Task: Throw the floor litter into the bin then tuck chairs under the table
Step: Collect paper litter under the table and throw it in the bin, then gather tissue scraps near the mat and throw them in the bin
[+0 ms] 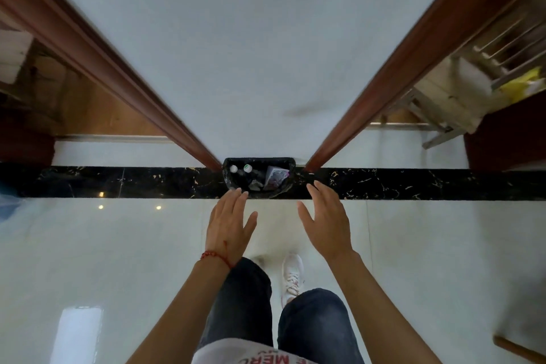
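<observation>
Black-lined bin [259, 177] at twelve o'clock against the wall, holding bottles and wrappers; left hand [229, 224] and right hand [326, 220] both spread empty just short; next, probably chairs, tucked squarely.

The bin [258, 177] stands open-topped against the white wall [251, 38], flanked closely by two brown door frames [189, 139], its mouth partly filled with bottles [240, 169] and wrappers [274, 177], while bare floor [118, 245] lies clear before it
</observation>
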Tool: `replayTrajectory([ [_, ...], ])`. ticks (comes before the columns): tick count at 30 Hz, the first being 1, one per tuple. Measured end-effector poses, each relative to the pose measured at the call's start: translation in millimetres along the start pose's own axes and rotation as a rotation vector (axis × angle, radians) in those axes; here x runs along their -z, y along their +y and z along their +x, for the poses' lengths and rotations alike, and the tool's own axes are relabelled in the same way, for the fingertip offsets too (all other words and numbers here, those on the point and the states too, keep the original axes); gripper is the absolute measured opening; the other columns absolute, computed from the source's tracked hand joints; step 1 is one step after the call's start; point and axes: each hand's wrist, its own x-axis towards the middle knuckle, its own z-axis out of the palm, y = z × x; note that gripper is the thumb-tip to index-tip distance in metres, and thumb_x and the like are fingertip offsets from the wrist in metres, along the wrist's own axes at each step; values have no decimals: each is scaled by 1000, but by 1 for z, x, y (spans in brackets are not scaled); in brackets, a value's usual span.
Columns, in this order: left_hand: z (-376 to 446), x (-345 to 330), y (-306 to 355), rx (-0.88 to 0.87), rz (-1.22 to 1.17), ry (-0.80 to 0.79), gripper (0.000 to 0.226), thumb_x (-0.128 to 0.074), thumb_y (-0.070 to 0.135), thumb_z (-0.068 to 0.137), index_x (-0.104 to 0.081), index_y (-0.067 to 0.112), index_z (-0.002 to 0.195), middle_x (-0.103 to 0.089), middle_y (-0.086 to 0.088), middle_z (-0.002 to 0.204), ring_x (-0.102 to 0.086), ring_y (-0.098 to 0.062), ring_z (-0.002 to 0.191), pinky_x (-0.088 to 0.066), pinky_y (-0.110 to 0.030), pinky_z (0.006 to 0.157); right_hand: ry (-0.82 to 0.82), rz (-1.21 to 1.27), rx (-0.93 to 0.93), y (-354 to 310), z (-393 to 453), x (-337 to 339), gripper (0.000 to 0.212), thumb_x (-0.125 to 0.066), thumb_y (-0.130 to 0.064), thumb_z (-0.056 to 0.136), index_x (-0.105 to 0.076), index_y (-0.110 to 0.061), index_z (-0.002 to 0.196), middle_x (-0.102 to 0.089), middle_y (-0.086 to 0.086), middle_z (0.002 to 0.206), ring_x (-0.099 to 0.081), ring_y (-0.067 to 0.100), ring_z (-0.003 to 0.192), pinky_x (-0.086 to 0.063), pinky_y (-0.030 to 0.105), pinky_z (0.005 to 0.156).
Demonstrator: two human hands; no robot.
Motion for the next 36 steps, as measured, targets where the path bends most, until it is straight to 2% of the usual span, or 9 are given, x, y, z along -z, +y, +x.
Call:
replayTrajectory([
  [4, -6, 11, 10, -120, 37, -85, 72, -11, 52, 94, -57, 1, 115, -62, -18, 117, -57, -37, 111, -43, -50, 92, 62, 2, -136, 1, -30, 13, 56, -36, -45, 88, -54, -6, 125, -55, 14, 131, -49, 29, 123, -40, 38, 99],
  [10, 5, 30, 19, -303, 110, -142, 55, -34, 40, 86, -58, 1, 115, -62, -19, 117, -56, -39, 111, -43, -52, 92, 138, 47, -369, -2, -80, 19, 62, -31, -51, 88, -48, -10, 131, -46, 11, 140, -39, 25, 131, -32, 35, 105],
  [13, 6, 34, 27, -417, 175, -189, 54, -33, 40, 86, -59, 1, 114, -63, -19, 116, -57, -38, 111, -44, -52, 92, 179, 86, -460, -5, -109, 18, 64, -29, -54, 88, -44, -12, 133, -42, 9, 143, -35, 22, 134, -32, 36, 107],
  [19, -15, 24, 56, -573, 208, -315, 59, -29, 44, 88, -57, 0, 116, -60, -20, 119, -54, -41, 114, -42, -53, 94, 270, 144, -680, -2, -173, 27, 49, -39, -41, 95, -39, -16, 137, -36, 3, 148, -28, 18, 137, -24, 33, 111],
  [24, -53, 1, 100, -763, 263, -407, 75, -14, 56, 86, -48, 4, 128, -48, -17, 135, -39, -36, 129, -28, -46, 106, 409, 186, -847, 13, -239, 31, 54, -38, -44, 91, -44, -12, 134, -42, 8, 143, -35, 23, 135, -28, 36, 109],
  [27, -80, -18, 127, -897, 291, -449, 88, -1, 64, 86, -48, 3, 128, -49, -17, 134, -40, -35, 129, -27, -45, 107, 480, 198, -944, 22, -285, 31, 56, -34, -48, 92, -47, -12, 132, -45, 8, 141, -38, 23, 132, -32, 37, 107],
  [30, -118, -39, 154, -1020, 345, -489, 79, -9, 59, 86, -46, 5, 131, -46, -16, 138, -36, -33, 132, -17, -37, 108, 593, 220, -1041, 28, -336, 26, 63, -29, -52, 87, -52, -10, 127, -51, 10, 135, -45, 26, 127, -38, 40, 102],
  [33, -163, -60, 176, -1149, 385, -510, 77, -10, 53, 81, -42, 6, 134, -42, -14, 142, -31, -30, 135, -12, -32, 107, 667, 277, -1154, 32, -390, 20, 49, -43, -40, 93, -46, -11, 132, -44, 8, 141, -37, 23, 133, -31, 37, 108],
  [36, -208, -83, 193, -1257, 397, -571, 80, -7, 55, 79, -35, 8, 137, -34, -11, 147, -23, -27, 139, -12, -33, 112, 734, 334, -1257, 30, -440, 10, 47, -46, -35, 93, -42, -13, 135, -38, 5, 146, -30, 19, 136, -26, 33, 110],
])
